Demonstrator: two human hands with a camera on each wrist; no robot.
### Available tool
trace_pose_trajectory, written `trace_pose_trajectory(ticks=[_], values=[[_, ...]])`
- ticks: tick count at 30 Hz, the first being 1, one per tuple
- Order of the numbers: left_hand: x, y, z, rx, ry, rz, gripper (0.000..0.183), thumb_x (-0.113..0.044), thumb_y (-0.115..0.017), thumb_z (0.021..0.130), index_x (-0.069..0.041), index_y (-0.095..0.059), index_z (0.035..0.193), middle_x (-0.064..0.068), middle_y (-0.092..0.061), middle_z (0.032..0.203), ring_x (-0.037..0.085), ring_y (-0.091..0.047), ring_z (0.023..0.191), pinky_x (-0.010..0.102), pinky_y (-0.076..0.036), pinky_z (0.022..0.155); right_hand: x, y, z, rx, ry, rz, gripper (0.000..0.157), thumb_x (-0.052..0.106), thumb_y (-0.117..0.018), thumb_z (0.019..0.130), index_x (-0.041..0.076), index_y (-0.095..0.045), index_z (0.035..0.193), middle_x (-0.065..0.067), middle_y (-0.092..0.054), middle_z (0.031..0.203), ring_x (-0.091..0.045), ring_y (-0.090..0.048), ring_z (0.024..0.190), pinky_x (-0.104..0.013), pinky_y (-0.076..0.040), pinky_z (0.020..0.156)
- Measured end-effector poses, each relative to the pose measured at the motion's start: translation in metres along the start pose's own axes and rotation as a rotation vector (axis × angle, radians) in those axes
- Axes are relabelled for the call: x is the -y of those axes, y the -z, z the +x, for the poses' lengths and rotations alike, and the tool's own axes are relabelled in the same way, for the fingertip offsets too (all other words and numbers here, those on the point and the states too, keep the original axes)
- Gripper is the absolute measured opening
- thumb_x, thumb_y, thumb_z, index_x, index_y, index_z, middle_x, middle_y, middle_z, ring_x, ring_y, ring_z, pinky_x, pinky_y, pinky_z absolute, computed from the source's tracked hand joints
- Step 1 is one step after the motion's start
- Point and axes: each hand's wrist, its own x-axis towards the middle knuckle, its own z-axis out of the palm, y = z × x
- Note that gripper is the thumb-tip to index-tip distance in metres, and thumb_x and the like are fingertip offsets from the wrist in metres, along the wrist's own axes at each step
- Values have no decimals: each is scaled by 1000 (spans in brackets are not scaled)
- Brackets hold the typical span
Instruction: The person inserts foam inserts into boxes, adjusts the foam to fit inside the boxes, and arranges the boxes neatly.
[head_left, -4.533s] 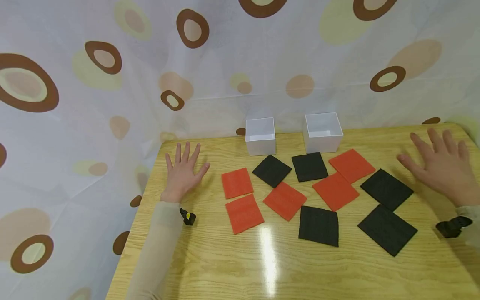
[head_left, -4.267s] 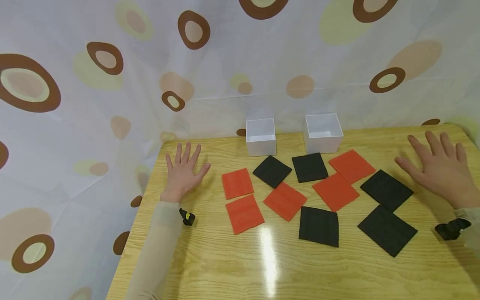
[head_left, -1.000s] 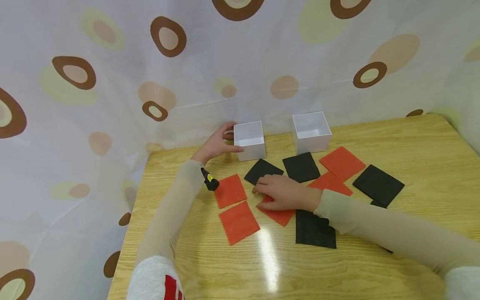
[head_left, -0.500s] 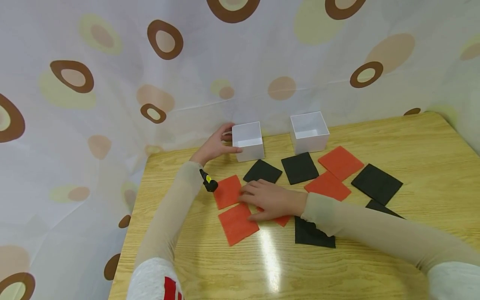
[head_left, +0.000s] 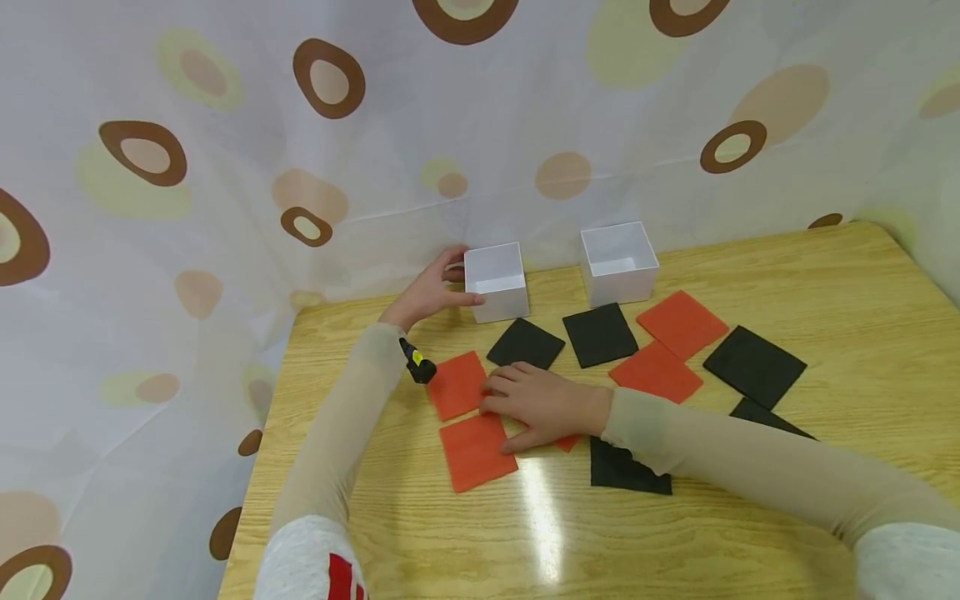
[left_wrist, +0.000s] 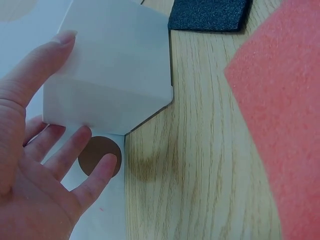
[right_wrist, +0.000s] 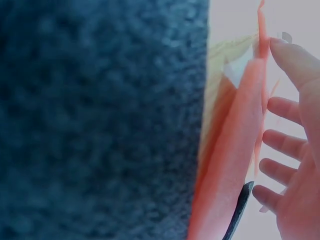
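One red felt square (head_left: 478, 454), the nearer of two at the left, lies toward the left edge of the worktop (head_left: 637, 550). Over its right part spreads the right hand (head_left: 546, 404), palm down, thumb apart from the slightly bent fingers; it grips nothing that I can make out, and whether the fingertips press the felt I cannot tell. To pick the square up well, I would bring the thumb under its right edge and pinch just that layer, leaving the neighbour flat.

The left hand (head_left: 426, 292) grips the left white box (head_left: 507, 305) by its left end, thumb on the front wall; that hold should keep it steady at the worktop's far edge.

Just beyond the nearer square sits another red square (head_left: 459, 385), close enough to be snagged too. A third (head_left: 567, 442) is mostly hidden beneath the right hand. The right sleeve (head_left: 720, 437) partly covers a black square (head_left: 628, 473) and another farther right (head_left: 767, 415). One black square (head_left: 527, 343) lies just before the gripped box; the right white box (head_left: 624, 288) stands apart along the far edge.
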Motion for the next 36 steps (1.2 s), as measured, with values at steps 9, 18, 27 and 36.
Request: trace_pose_trajectory(ticks=[9,18,27,36], values=[[0,-1,0,4,-8,-4,90,-9,-84,88,-11,-30,160,13,-41,159,34,-48,138,50,-43,113,-2,2,-10,1,12,51,52,59,-64,99,19,-65,133,-4,-59,138,-27,-50,130,-49,-38,115],[-1,-1,0,-3,-2,7,94,-9,-85,88,-10,-28,162,13,-40,160,35,-49,138,51,-41,115,4,-3,-12,12,-34,24,69,76,-57,93,18,-63,131,-3,-55,136,-25,-48,131,-53,-30,120],[-1,-1,-1,-3,-10,12,90,-9,-84,88,-10,-30,160,13,-42,159,34,-49,137,50,-40,116,22,-2,-8,108,-108,-74,95,91,-58,79,15,-57,136,-5,-48,143,-27,-40,139,-65,-25,120],[0,0,-1,5,-3,10,93,-10,-84,89,-11,-27,162,14,-39,160,34,-47,139,50,-41,116,18,5,-15,143,-99,-71,90,82,-64,82,15,-54,141,-6,-46,150,-27,-37,144,-63,-22,122]])
